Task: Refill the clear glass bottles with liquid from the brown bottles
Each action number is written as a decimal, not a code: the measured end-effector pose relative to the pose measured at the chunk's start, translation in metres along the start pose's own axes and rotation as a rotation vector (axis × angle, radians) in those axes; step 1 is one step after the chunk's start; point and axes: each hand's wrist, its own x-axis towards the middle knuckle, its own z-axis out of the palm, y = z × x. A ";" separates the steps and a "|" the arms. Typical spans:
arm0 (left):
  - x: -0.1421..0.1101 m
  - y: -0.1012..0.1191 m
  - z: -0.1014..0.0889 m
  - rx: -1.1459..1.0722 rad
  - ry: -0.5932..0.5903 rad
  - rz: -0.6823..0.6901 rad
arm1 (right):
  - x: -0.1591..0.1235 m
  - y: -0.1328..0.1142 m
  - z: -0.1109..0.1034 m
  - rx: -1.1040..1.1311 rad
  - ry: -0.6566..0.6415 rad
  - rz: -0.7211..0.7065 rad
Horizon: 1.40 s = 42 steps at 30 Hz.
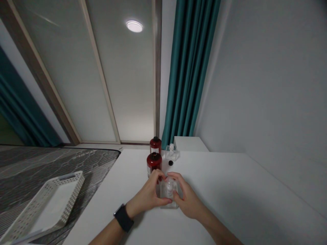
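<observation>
In the head view, a clear, square-looking bottle [168,191] stands upright on a white table [219,211], and every place here is told from it. The left hand [150,194], a dark watch [123,217] on its wrist, curls round the bottle's left side, and the right hand [187,200] curls round its right. Thumbs and forefingers are bent about its rounded, see-through top; I cannot tell whether either hand grips firmly or merely touches. Behind the bottle and to its left stand two dark-red bottles [154,160], one beyond the other. Behind it lies a small black cap [170,163], with a second clear bottle [172,155] just past that. Well to its left sits a white perforated basket [74,182].
</observation>
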 end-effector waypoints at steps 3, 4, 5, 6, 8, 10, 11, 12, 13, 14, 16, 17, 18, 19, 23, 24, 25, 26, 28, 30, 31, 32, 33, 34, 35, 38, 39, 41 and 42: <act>0.000 0.001 0.001 0.016 0.011 0.007 | 0.000 0.000 0.001 -0.032 0.048 0.057; 0.000 0.001 0.001 0.019 0.013 0.008 | 0.000 0.000 0.001 -0.039 0.064 0.087; 0.000 0.000 0.001 0.021 0.012 0.008 | 0.001 0.001 0.002 -0.044 0.077 0.111; 0.000 0.000 0.002 0.021 0.009 0.006 | 0.001 0.003 0.002 -0.046 0.086 0.122; -0.001 -0.002 0.002 0.016 0.004 0.005 | 0.001 0.005 0.002 -0.047 0.099 0.099; -0.001 -0.003 0.002 0.008 0.001 0.011 | 0.001 0.006 0.001 -0.048 0.108 0.061; -0.001 -0.003 0.002 0.006 0.000 0.015 | 0.001 0.007 0.001 -0.049 0.112 0.046; -0.001 -0.003 0.002 0.004 -0.001 0.017 | 0.001 0.007 0.000 -0.051 0.118 0.033; -0.001 -0.003 0.001 0.004 -0.003 0.017 | 0.001 0.007 0.000 -0.053 0.124 0.019; -0.001 -0.002 0.001 0.004 -0.006 0.014 | 0.001 0.007 0.000 -0.055 0.126 0.003; 0.000 -0.001 0.000 0.006 -0.011 0.009 | 0.001 0.007 -0.001 -0.054 0.125 -0.038; 0.000 0.000 0.000 0.007 -0.013 0.010 | 0.001 0.007 -0.001 -0.051 0.125 -0.058; 0.000 0.000 0.000 0.010 -0.015 0.014 | 0.002 0.007 -0.001 -0.047 0.129 -0.075; 0.000 0.000 -0.001 0.014 -0.018 0.020 | 0.002 0.008 -0.002 -0.040 0.139 -0.086; 0.001 0.002 -0.002 0.044 -0.022 0.037 | 0.002 0.012 -0.004 0.004 0.201 -0.080; 0.001 0.003 -0.002 0.054 -0.023 0.034 | 0.003 0.013 -0.005 0.025 0.217 -0.071; 0.001 0.004 -0.002 0.063 -0.026 0.028 | 0.004 0.013 -0.005 0.047 0.232 -0.063; 0.001 0.005 -0.002 0.070 -0.029 0.020 | 0.004 0.013 -0.006 0.069 0.251 -0.058; 0.000 0.005 -0.002 0.081 -0.031 0.007 | 0.007 0.013 -0.009 0.111 0.299 -0.057; 0.000 0.005 -0.002 0.083 -0.029 0.002 | 0.009 0.011 -0.012 0.154 0.346 -0.050; 0.000 0.005 -0.002 0.083 -0.029 0.002 | 0.010 0.009 -0.013 0.177 0.370 -0.041; 0.000 0.004 -0.002 0.082 -0.029 0.002 | 0.011 0.008 -0.014 0.201 0.395 -0.028; 0.000 0.004 -0.002 0.080 -0.031 0.002 | 0.012 0.007 -0.015 0.221 0.419 -0.014; 0.000 0.004 -0.002 0.076 -0.033 0.002 | 0.013 0.006 -0.015 0.236 0.442 -0.001; 0.000 0.004 -0.002 0.073 -0.033 0.002 | 0.013 0.006 -0.015 0.246 0.460 0.012; 0.001 0.006 -0.003 0.072 -0.036 0.004 | 0.014 0.006 -0.013 0.252 0.487 0.051; 0.001 0.007 -0.003 0.073 -0.038 0.002 | 0.014 0.007 -0.012 0.252 0.487 0.062; 0.001 0.009 -0.003 0.071 -0.042 -0.003 | 0.015 0.008 -0.011 0.250 0.491 0.075; 0.001 0.009 -0.003 0.071 -0.043 -0.004 | 0.015 0.009 -0.011 0.249 0.493 0.074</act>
